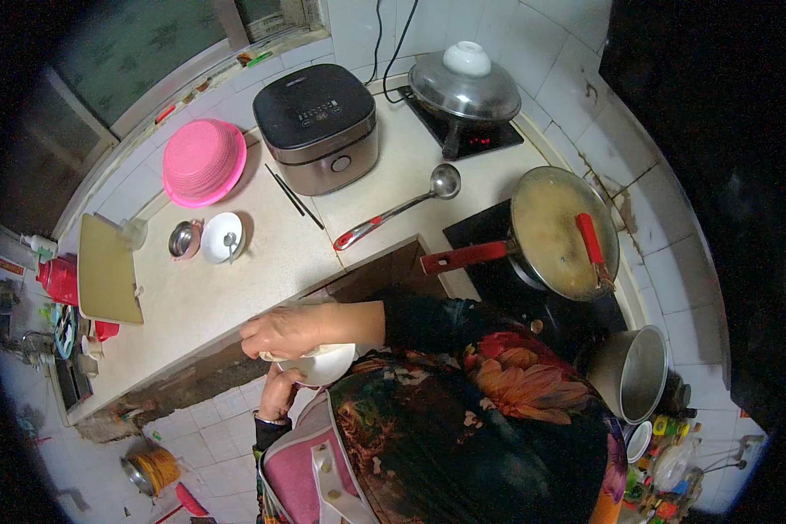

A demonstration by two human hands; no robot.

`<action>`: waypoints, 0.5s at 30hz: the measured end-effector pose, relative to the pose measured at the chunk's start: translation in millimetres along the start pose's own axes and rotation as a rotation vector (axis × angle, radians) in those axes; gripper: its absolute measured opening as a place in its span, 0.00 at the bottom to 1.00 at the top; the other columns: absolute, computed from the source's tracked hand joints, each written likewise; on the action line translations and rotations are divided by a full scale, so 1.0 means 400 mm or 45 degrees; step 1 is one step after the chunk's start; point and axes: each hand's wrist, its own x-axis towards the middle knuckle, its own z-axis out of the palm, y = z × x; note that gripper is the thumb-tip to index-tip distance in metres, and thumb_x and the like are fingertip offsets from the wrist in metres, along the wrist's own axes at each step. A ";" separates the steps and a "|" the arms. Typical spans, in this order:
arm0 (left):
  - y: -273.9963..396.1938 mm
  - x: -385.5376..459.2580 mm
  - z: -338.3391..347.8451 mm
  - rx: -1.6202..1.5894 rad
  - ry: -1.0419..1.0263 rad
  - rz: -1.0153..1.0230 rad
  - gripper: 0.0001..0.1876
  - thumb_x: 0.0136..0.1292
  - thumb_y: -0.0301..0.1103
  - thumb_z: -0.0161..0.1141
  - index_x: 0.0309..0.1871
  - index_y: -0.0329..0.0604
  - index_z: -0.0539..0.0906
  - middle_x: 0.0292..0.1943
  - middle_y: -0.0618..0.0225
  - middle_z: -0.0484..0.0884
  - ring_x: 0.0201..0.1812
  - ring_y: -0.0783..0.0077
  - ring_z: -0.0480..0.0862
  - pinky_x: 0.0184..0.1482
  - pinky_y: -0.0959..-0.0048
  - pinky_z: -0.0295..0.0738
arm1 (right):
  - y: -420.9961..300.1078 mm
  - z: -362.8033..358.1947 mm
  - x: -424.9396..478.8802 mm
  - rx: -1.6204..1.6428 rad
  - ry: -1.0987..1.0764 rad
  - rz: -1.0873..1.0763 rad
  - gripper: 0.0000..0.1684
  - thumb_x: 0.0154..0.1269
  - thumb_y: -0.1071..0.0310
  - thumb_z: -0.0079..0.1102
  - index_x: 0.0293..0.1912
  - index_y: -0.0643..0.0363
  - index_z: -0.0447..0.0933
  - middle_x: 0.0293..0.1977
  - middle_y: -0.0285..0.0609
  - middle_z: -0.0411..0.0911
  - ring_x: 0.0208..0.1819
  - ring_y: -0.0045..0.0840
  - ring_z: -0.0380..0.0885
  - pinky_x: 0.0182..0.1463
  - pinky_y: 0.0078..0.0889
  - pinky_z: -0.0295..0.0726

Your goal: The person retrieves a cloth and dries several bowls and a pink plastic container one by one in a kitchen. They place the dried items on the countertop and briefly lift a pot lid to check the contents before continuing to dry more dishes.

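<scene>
My left hand point(278, 393) grips a white bowl point(327, 367) by its near side, the thumb over the rim. The bowl is tilted in front of my body, beyond the counter's front edge. Above it, my right hand point(288, 333) is closed on a pale cloth point(308, 354) that lies against the bowl's rim. The right hand and the cloth hide part of the bowl. On the counter point(281, 262), another white bowl point(216, 229) holds a metal spoon point(229, 245), and a small metal-lined cup point(185, 240) stands beside it.
A rice cooker point(327, 131), a ladle point(399, 206), black chopsticks point(295, 196) and a pink basket point(204, 160) are on the counter. A lidded pan point(550, 229) has its red handle reaching toward me. Another lidded pan point(465, 85) sits on a lit cooktop. A deep pot point(629, 373) is at right.
</scene>
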 end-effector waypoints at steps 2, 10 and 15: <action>-0.044 0.012 -0.056 0.207 -0.109 0.110 0.20 0.48 0.23 0.55 0.48 0.33 0.73 0.35 0.64 0.79 0.32 0.70 0.80 0.30 0.73 0.77 | -0.006 0.006 0.003 -0.136 0.061 -0.243 0.16 0.43 0.73 0.60 0.37 0.56 0.77 0.40 0.39 0.75 0.50 0.34 0.71 0.49 0.36 0.70; 0.016 0.018 -0.067 -0.002 -0.243 -0.037 0.31 0.46 0.24 0.56 0.59 0.32 0.67 0.49 0.62 0.77 0.47 0.68 0.79 0.47 0.74 0.75 | -0.062 -0.054 0.017 -0.585 0.088 -0.090 0.16 0.47 0.72 0.58 0.40 0.55 0.78 0.45 0.36 0.74 0.52 0.28 0.69 0.53 0.31 0.68; 0.046 0.004 -0.041 0.032 -0.122 -0.109 0.30 0.45 0.23 0.57 0.57 0.33 0.69 0.47 0.64 0.78 0.43 0.70 0.80 0.43 0.75 0.76 | -0.085 -0.064 0.041 0.026 -0.002 0.666 0.13 0.50 0.75 0.57 0.39 0.59 0.76 0.41 0.42 0.73 0.46 0.35 0.74 0.47 0.34 0.72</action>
